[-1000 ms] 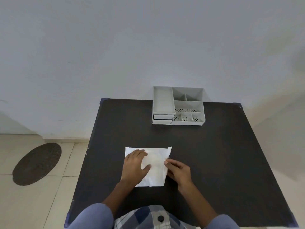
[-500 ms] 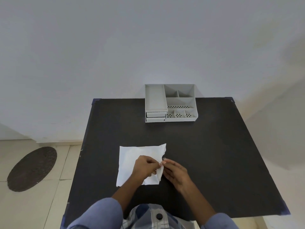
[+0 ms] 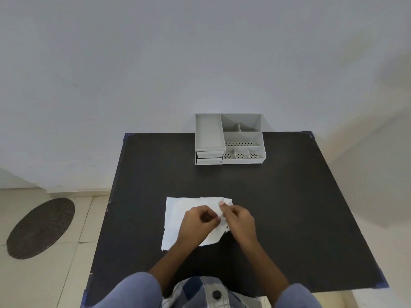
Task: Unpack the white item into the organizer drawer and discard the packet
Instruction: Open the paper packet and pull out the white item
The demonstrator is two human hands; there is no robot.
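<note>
Head view: a white packet (image 3: 178, 218) is pinched at its right edge by left hand (image 3: 198, 223) and right hand (image 3: 239, 221), on the dark surface (image 3: 289, 207).
Both grips are closed narrowly on it; thin, light and limp, it is best held near that edge.

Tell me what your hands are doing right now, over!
Left hand and right hand both pinching the white packet at its right edge. Packet on the black table, unopened. Organizer far side, path clear.

So the person's got bare forearms, with light blue short sleeves (image 3: 135, 290) ending up around the elbows. Down at the bottom edge there's a blue-and-white plaid shirt front (image 3: 200, 292) with a small dark round button (image 3: 216, 294) on it.
</note>
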